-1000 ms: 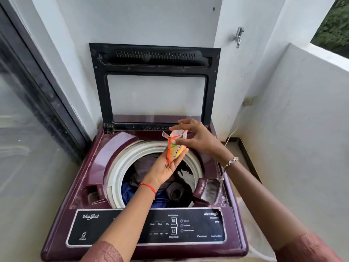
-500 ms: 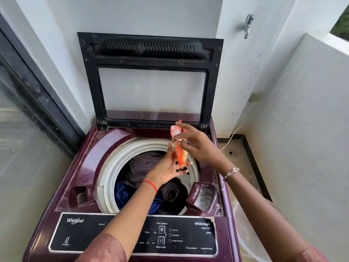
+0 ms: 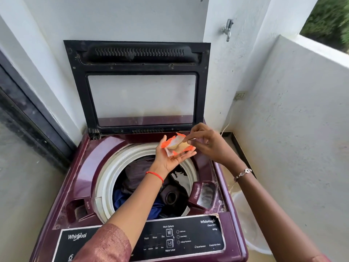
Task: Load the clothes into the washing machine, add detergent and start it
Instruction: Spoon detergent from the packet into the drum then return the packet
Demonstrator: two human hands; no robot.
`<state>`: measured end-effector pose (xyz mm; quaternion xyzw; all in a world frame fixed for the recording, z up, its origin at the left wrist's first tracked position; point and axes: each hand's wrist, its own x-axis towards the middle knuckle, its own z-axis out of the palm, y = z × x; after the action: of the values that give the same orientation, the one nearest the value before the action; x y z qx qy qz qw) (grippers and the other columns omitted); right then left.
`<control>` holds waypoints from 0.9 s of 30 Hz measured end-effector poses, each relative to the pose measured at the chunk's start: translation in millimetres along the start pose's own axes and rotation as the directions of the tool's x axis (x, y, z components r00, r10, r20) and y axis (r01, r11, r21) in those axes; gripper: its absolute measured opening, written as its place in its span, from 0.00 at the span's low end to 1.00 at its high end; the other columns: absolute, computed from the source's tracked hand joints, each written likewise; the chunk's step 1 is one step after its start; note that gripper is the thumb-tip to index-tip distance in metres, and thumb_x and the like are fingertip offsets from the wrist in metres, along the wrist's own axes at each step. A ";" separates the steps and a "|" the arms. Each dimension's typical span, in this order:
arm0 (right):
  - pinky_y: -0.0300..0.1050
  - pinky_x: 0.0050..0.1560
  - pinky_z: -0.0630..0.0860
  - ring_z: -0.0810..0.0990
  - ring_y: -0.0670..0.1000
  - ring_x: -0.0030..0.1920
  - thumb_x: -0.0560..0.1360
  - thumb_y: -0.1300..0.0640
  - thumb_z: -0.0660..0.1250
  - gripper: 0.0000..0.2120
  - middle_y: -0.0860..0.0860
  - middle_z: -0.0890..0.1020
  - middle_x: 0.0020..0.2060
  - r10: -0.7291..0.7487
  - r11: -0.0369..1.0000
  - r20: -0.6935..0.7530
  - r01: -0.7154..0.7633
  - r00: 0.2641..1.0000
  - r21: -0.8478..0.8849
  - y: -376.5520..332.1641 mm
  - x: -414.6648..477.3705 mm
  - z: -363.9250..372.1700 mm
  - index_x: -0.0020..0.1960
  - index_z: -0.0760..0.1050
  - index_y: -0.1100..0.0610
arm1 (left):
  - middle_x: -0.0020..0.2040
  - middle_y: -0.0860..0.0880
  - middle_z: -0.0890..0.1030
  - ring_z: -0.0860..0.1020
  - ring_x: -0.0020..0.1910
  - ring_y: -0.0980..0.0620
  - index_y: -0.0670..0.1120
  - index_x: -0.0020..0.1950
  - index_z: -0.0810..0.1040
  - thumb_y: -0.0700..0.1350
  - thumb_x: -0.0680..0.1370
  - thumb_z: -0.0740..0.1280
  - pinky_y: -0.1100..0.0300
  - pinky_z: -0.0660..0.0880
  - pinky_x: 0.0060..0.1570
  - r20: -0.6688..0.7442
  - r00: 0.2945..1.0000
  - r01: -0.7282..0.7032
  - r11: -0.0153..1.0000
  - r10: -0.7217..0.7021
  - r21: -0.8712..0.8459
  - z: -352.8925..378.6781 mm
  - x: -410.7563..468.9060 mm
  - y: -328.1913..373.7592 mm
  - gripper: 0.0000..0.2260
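A maroon top-loading washing machine (image 3: pixel 90 167) stands with its black-framed lid (image 3: pixel 137 53) raised against the wall. Dark brown and blue clothes (image 3: pixel 137 173) fill its drum. Over the drum's far rim, an orange and white detergent sachet (image 3: pixel 176 145) lies flat on my left hand (image 3: pixel 170 157), palm up. My right hand (image 3: pixel 205 142) pinches the sachet's right end between thumb and fingers. A maroon detergent drawer (image 3: pixel 204 193) stands open at the drum's right. The control panel (image 3: pixel 188 237) runs along the near edge.
A white wall stands close on the right, with a tap (image 3: pixel 227 29) and a socket (image 3: pixel 240 95) in the corner. A white tub (image 3: pixel 249 225) sits on the floor right of the machine. A dark glass door frame (image 3: pixel 28 118) runs along the left.
The sachet went from upright between my hands to lying flat on my upturned left palm. Both hands rose slightly toward the back of the drum.
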<state>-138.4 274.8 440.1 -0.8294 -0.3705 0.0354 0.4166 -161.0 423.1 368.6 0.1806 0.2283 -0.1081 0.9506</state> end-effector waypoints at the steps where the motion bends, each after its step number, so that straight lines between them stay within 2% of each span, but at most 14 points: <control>1: 0.34 0.42 0.69 0.74 0.51 0.41 0.74 0.62 0.68 0.07 0.56 0.76 0.43 0.002 1.000 -0.028 -0.002 1.000 0.001 -1.2 -1.5 -0.1 0.49 0.82 0.57 | 0.41 0.27 0.79 0.71 0.53 0.27 0.32 0.52 0.72 0.60 0.79 0.53 0.33 0.61 0.58 0.000 1.000 -0.004 1.000 0.004 -0.011 1.3 1.9 0.8 0.29; 3: 0.36 0.40 0.71 0.75 0.51 0.39 0.74 0.61 0.67 0.07 0.56 0.78 0.41 0.020 1.000 -0.069 -0.020 0.997 -0.006 -2.7 -4.5 1.0 0.50 0.82 0.58 | 0.41 0.28 0.80 0.73 0.50 0.29 0.33 0.53 0.72 0.62 0.79 0.51 0.34 0.62 0.59 0.014 1.000 -0.007 1.000 0.008 -0.025 3.1 4.6 2.1 0.31; 6: 0.46 0.41 0.73 0.77 0.54 0.38 0.75 0.62 0.66 0.07 0.56 0.79 0.40 0.058 0.998 -0.146 -0.059 0.988 -0.005 -4.6 -7.4 5.5 0.51 0.81 0.59 | 0.48 0.30 0.77 0.73 0.49 0.29 0.34 0.53 0.72 0.66 0.78 0.47 0.34 0.63 0.59 -0.009 1.000 -0.015 0.999 0.015 -0.044 6.6 6.6 1.0 0.35; 7: 0.45 0.40 0.73 0.77 0.53 0.37 0.75 0.63 0.66 0.07 0.55 0.79 0.39 0.074 0.997 -0.180 -0.076 0.981 -0.007 -6.0 -8.1 7.2 0.51 0.81 0.60 | 0.49 0.30 0.76 0.73 0.50 0.29 0.34 0.54 0.72 0.66 0.78 0.46 0.34 0.64 0.58 -0.025 1.000 -0.020 0.998 0.019 -0.055 8.0 6.7 0.7 0.36; 9: 0.36 0.39 0.72 0.76 0.45 0.35 0.74 0.65 0.65 0.08 0.51 0.78 0.37 0.110 0.993 -0.249 -0.118 0.962 -0.021 -9.6 -9.4 10.0 0.50 0.81 0.61 | 0.57 0.31 0.75 0.71 0.57 0.30 0.34 0.62 0.70 0.64 0.79 0.44 0.34 0.66 0.55 -0.045 0.999 -0.020 0.996 0.016 -0.084 9.3 8.3 1.1 0.36; 10: 0.31 0.39 0.70 0.75 0.41 0.35 0.74 0.66 0.65 0.08 0.50 0.78 0.37 0.131 0.989 -0.281 -0.144 0.951 -0.024 -11.9 -9.7 11.2 0.49 0.81 0.61 | 0.62 0.31 0.73 0.71 0.59 0.32 0.34 0.67 0.67 0.62 0.80 0.44 0.34 0.68 0.52 -0.051 0.999 -0.012 0.996 0.008 -0.089 10.7 8.2 2.0 0.34; 12: 0.27 0.36 0.70 0.75 0.37 0.32 0.73 0.66 0.65 0.08 0.48 0.79 0.34 0.190 0.980 -0.321 -0.201 0.928 -0.001 -17.1 -10.8 13.2 0.48 0.82 0.63 | 0.68 0.33 0.69 0.71 0.61 0.33 0.35 0.69 0.65 0.57 0.82 0.44 0.34 0.70 0.50 -0.093 0.996 -0.021 0.997 0.014 -0.073 13.7 6.8 2.7 0.29; 14: 0.26 0.32 0.69 0.75 0.34 0.28 0.73 0.64 0.66 0.06 0.44 0.77 0.29 0.255 0.966 -0.334 -0.255 0.907 0.044 -20.2 -11.2 15.7 0.47 0.82 0.64 | 0.69 0.33 0.67 0.66 0.67 0.32 0.36 0.70 0.65 0.56 0.82 0.44 0.36 0.66 0.57 -0.138 0.990 -0.034 0.998 0.026 -0.059 17.1 4.8 1.3 0.28; 16: 0.27 0.29 0.69 0.74 0.35 0.23 0.74 0.63 0.66 0.06 0.42 0.75 0.25 0.313 0.949 -0.364 -0.304 0.877 0.086 -21.0 -12.1 18.4 0.46 0.81 0.64 | 0.70 0.33 0.65 0.62 0.70 0.32 0.37 0.71 0.64 0.59 0.82 0.43 0.38 0.62 0.63 -0.161 0.987 -0.027 0.998 0.018 -0.053 19.8 1.9 -1.1 0.30; 20: 0.30 0.26 0.71 0.72 0.40 0.18 0.74 0.69 0.62 0.09 0.49 0.77 0.24 0.364 0.931 -0.413 -0.336 0.835 0.141 -25.6 -11.6 18.7 0.48 0.80 0.66 | 0.71 0.35 0.65 0.62 0.70 0.33 0.40 0.71 0.64 0.60 0.81 0.41 0.39 0.59 0.67 -0.178 0.983 -0.055 0.998 0.049 -0.032 22.3 1.6 -3.6 0.31; 22: 0.31 0.31 0.71 0.73 0.40 0.22 0.73 0.71 0.62 0.10 0.51 0.79 0.29 0.269 0.959 -0.455 -0.278 0.849 0.048 -31.9 -12.3 17.9 0.48 0.81 0.65 | 0.71 0.34 0.65 0.62 0.71 0.33 0.39 0.70 0.65 0.61 0.80 0.41 0.40 0.58 0.68 -0.171 0.984 -0.049 0.999 0.047 -0.009 27.0 -1.2 -2.5 0.32; 24: 0.31 0.36 0.69 0.75 0.44 0.28 0.71 0.72 0.63 0.11 0.56 0.81 0.35 0.073 0.980 -0.475 -0.152 0.877 -0.129 -37.7 -15.8 17.7 0.48 0.82 0.64 | 0.71 0.34 0.65 0.62 0.70 0.33 0.37 0.64 0.69 0.61 0.80 0.40 0.41 0.60 0.67 -0.164 0.986 -0.045 0.999 0.043 -0.008 32.2 -2.3 0.6 0.33; 26: 0.34 0.37 0.70 0.76 0.48 0.33 0.69 0.74 0.64 0.12 0.57 0.82 0.39 -0.127 0.952 -0.413 -0.006 0.902 -0.307 -41.6 -21.8 18.2 0.48 0.81 0.64 | 0.71 0.34 0.65 0.62 0.70 0.35 0.36 0.60 0.72 0.61 0.81 0.41 0.42 0.62 0.65 -0.167 0.985 -0.051 0.999 0.048 -0.015 36.9 -2.7 3.5 0.32; 27: 0.37 0.36 0.71 0.77 0.50 0.34 0.68 0.75 0.64 0.13 0.58 0.82 0.40 -0.199 0.921 -0.352 0.052 0.915 -0.386 -42.5 -25.4 18.9 0.48 0.80 0.64 | 0.71 0.35 0.65 0.63 0.70 0.36 0.37 0.64 0.70 0.60 0.81 0.42 0.43 0.62 0.65 -0.179 0.982 -0.060 0.998 0.055 -0.020 39.0 -3.1 4.3 0.32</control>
<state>-188.6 287.1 452.0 -0.8574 -0.3349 -0.2251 0.3194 -147.1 412.1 403.7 0.1843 0.3087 -0.0611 0.9311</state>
